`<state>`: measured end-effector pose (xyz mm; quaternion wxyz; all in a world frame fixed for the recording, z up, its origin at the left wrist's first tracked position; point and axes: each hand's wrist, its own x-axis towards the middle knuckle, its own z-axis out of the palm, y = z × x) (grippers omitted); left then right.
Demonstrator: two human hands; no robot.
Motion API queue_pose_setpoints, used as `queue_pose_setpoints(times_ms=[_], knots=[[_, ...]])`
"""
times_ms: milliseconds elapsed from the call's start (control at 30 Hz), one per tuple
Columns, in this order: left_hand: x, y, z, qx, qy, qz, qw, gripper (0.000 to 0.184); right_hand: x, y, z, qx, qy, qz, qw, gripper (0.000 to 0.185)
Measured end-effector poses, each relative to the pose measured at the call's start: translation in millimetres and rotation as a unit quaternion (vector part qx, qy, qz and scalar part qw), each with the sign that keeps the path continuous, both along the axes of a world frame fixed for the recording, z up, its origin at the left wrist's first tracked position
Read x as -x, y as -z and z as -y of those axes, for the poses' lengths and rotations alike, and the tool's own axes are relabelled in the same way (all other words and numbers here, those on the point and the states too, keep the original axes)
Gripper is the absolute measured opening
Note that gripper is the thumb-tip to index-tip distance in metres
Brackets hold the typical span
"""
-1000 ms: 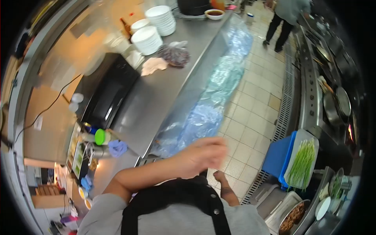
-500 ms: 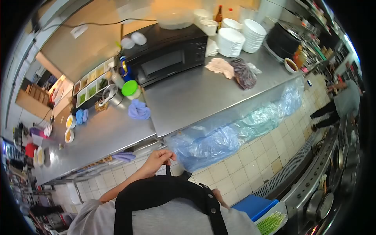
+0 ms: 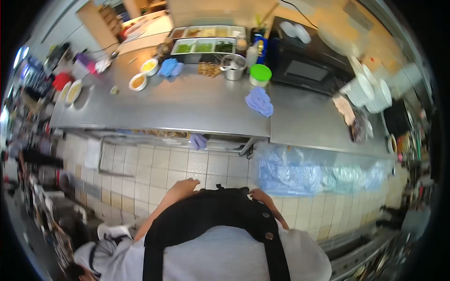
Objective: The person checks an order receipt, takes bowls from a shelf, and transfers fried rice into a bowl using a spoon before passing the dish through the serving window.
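Observation:
My left hand [image 3: 187, 186] is in front of my waist at the left edge of the black apron [image 3: 201, 219]. Its fingers look curled together; what they hold, if anything, is hidden by the apron. My right hand [image 3: 256, 194] shows only in part at the apron's right edge, and its fingers are hidden. A short black strap end [image 3: 219, 187] sticks up between the two hands. Both hands are apart from the steel counter [image 3: 178, 110] ahead.
On the counter are a purple cloth [image 3: 259, 101], a green-lidded tub [image 3: 260, 75], a metal pot [image 3: 233, 67], small bowls [image 3: 138, 82] and ingredient trays [image 3: 204, 46]. A black microwave [image 3: 304, 68] stands right. Plastic sheeting [image 3: 290, 175] hangs below. Another person [image 3: 415, 220] is at far right.
My view and body have turned left, so the counter now runs across in front. The left hand has drawn closer to the apron, and more of the right forearm shows.

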<state>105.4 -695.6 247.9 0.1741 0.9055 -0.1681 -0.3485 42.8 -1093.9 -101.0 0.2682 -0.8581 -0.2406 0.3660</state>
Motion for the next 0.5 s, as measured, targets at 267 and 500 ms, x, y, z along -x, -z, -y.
queue_pose_setpoints(times_ms=[267, 500], knots=[[138, 256, -213, 0.068, -0.517, -0.026, 0.853, 0.026, -60, -160, 26, -0.039, 0.267, -0.254, 0.929, 0.037], [140, 226, -135, 0.005, -0.484, -0.112, 0.868, 0.026, -148, -335, 256, -0.011, 0.494, 0.024, 0.869, 0.035]])
